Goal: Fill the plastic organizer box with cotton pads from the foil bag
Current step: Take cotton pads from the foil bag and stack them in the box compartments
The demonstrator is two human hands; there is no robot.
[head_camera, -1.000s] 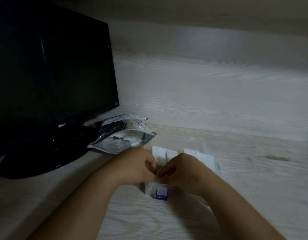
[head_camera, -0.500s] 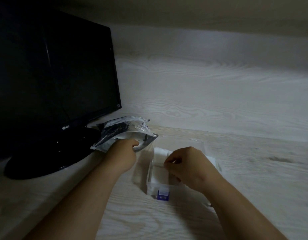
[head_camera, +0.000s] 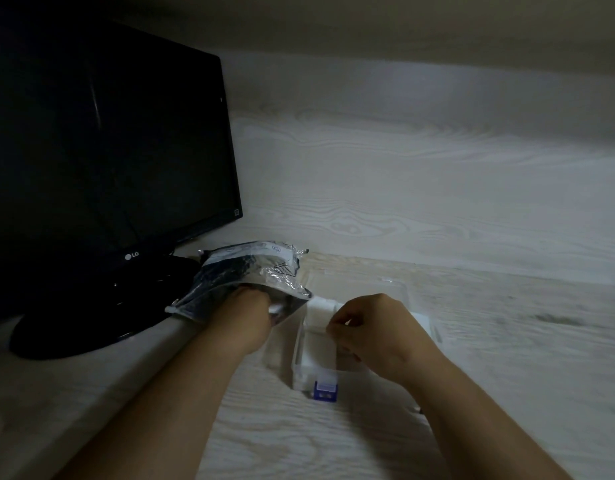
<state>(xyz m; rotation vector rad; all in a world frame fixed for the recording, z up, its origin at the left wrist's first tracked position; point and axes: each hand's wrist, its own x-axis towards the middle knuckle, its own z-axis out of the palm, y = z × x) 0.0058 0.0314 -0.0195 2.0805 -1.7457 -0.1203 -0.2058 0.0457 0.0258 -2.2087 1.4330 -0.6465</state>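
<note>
The clear plastic organizer box (head_camera: pixel 299 355) with a blue latch (head_camera: pixel 325 390) lies on the pale wood desk, its lid open at the back. White cotton pads (head_camera: pixel 320 306) fill several of its compartments. My right hand (head_camera: pixel 372 327) hovers over the box's middle with fingers curled, pinching at a pad. The silver foil bag (head_camera: pixel 250 271) lies just left of the box. My left hand (head_camera: pixel 247 317) reaches into the bag's open mouth, its fingers hidden inside; a bit of white pad shows at the fingertips.
A black monitor (head_camera: pixel 102 143) on a round stand (head_camera: pixel 91 313) stands at the left, right behind the bag. A wood-grain back panel (head_camera: pixel 420 188) closes off the desk at the rear. Bare desk surface (head_camera: pixel 527 341) lies to the right of the box.
My left hand left the box, moved left to the foil bag and went into its mouth. My right hand stayed over the box, shifting slightly right.
</note>
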